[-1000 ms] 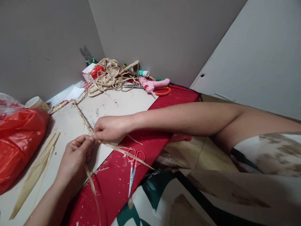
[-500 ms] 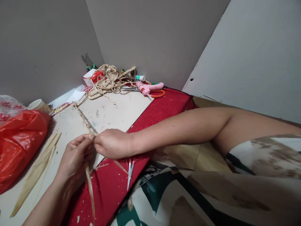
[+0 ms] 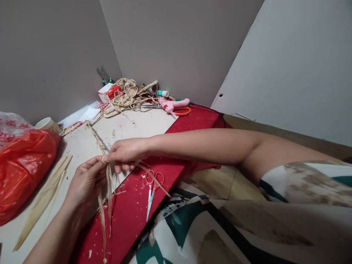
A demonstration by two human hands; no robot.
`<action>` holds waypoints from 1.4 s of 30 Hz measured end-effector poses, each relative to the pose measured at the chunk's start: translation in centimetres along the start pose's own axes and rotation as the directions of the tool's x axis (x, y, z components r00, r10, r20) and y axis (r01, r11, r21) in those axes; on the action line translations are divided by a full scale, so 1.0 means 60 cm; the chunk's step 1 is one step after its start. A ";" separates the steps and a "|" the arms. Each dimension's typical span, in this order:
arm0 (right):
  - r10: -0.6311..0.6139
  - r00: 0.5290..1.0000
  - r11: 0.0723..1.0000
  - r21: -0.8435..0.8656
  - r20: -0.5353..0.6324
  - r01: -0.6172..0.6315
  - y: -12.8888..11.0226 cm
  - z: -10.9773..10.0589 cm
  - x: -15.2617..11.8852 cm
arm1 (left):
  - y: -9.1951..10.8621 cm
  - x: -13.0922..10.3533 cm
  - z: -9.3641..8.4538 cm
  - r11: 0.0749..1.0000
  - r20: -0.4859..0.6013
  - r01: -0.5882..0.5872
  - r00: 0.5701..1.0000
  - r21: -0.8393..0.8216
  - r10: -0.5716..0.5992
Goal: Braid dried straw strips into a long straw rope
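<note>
A tan braided cord (image 3: 95, 136) runs from the pale board down to my two hands. My left hand (image 3: 89, 176) pinches its lower end, and loose strands (image 3: 110, 198) hang below the fingers over the red cloth. Close against it, my right hand (image 3: 125, 152) has its fingers closed at the same end of the braid. One thin strand (image 3: 155, 178) trails from under my right hand toward the lower right. Small red-handled scissors (image 3: 151, 189) lie on the red cloth (image 3: 132, 220) below my right hand.
A red plastic bag (image 3: 30, 168) and dry husk strips (image 3: 44, 203) lie at the left, near a paper cup (image 3: 48, 124). At the back are a heap of braided cord (image 3: 123, 97), a pink glue gun (image 3: 172, 104), orange-handled scissors (image 3: 183, 111) and a glue stick (image 3: 163, 94).
My right hand has shifted up and left onto the braid's end. More strands now hang below my left hand, and the red scissor handles have come into view.
</note>
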State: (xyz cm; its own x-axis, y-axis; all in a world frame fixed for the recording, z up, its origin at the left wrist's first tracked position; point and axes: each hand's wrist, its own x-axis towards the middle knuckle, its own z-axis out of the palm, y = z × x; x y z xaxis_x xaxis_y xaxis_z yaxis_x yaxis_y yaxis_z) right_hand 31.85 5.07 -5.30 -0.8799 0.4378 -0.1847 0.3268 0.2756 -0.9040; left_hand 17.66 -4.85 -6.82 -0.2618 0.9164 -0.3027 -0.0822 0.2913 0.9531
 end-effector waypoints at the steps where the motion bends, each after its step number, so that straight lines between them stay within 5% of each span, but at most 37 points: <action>1: 0.023 0.999 1.000 0.011 0.047 -0.024 0.003 0.001 0.006 | 0.001 -0.002 0.001 1.000 0.002 -0.002 1.000 0.009 0.002; 5: 0.054 0.989 0.998 0.002 0.136 -0.055 0.009 -0.006 0.015 | 0.003 -0.007 0.005 0.998 0.030 -0.009 1.000 0.070 0.007; 10: 0.186 0.941 0.885 0.367 0.283 -0.285 0.018 0.006 0.020 | 0.004 0.002 -0.007 0.967 0.040 -0.066 0.998 0.245 0.057; 18: 0.207 0.978 0.806 0.567 -0.004 -0.168 0.020 0.043 0.007 | 0.020 -0.012 -0.011 0.866 0.143 -0.097 0.989 0.491 0.030; 24: 0.136 0.991 0.779 0.617 0.003 -0.109 0.030 0.053 0.007 | 0.002 -0.030 0.016 0.871 0.139 -0.088 0.990 0.483 0.023; 29: 0.151 0.988 0.748 0.651 0.024 -0.130 0.029 0.049 0.005 | 0.010 -0.028 0.001 0.833 0.094 -0.060 0.996 0.549 0.010; 32: 0.112 0.987 0.683 0.712 0.116 -0.162 0.029 0.039 0.004 | 0.029 -0.018 -0.011 0.791 -0.042 -0.092 0.988 0.605 0.148; 34: 0.076 0.982 0.659 0.730 0.175 -0.181 0.031 0.033 0.005 | 0.033 -0.011 -0.011 0.815 -0.146 -0.116 0.960 0.568 0.239; 36: 0.057 0.974 0.655 0.728 0.220 -0.203 0.033 0.029 0.009 | 0.027 -0.005 -0.002 0.903 -0.170 -0.103 0.967 0.417 0.189; 39: 0.059 0.962 0.674 0.700 0.267 -0.236 0.033 0.024 0.013 | 0.008 -0.002 0.011 0.992 -0.053 0.031 0.998 0.125 -0.024; 42: 0.069 0.946 0.722 0.639 0.317 -0.267 0.030 0.017 0.015 | -0.007 0.001 0.006 0.990 0.020 0.094 0.995 0.105 -0.097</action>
State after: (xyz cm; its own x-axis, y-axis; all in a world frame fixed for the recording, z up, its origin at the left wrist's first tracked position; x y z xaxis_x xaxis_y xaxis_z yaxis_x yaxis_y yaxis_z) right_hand 31.32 5.10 -7.51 -0.9189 0.1624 -0.3595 0.2503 -0.4644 -0.8495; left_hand 18.03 -4.85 -7.27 -0.2333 0.8893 -0.3933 -0.0046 0.4035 0.9150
